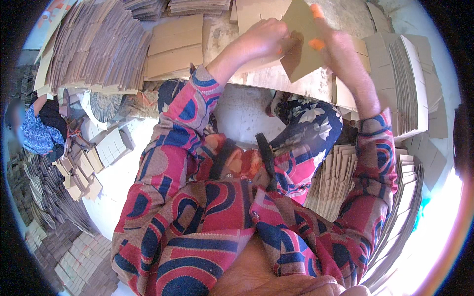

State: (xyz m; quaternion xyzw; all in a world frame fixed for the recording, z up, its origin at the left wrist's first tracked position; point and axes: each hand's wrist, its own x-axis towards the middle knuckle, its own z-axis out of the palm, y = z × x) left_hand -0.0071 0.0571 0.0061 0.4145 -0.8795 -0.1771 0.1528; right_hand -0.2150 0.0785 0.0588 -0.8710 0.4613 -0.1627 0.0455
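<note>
A folded sheet of brown cardboard (302, 24) is held up over the low table (219, 37), tilted and standing on a corner. My left hand (269, 38) is closed at its left edge, with a bit of orange at a fingertip. On the other side, my right hand (336, 47) grips the right edge. Orange covers sit on some of its fingers, one finger pointing up along the sheet. The fingertips behind the cardboard are hidden.
Flat cardboard sheets (174, 44) lie left of my hands, beside a long row of upright cardboard (94, 47). More cardboard stacks (407, 84) stand at the right and by my right leg (328, 172). Another person (43, 126) sits at far left among cardboard piles.
</note>
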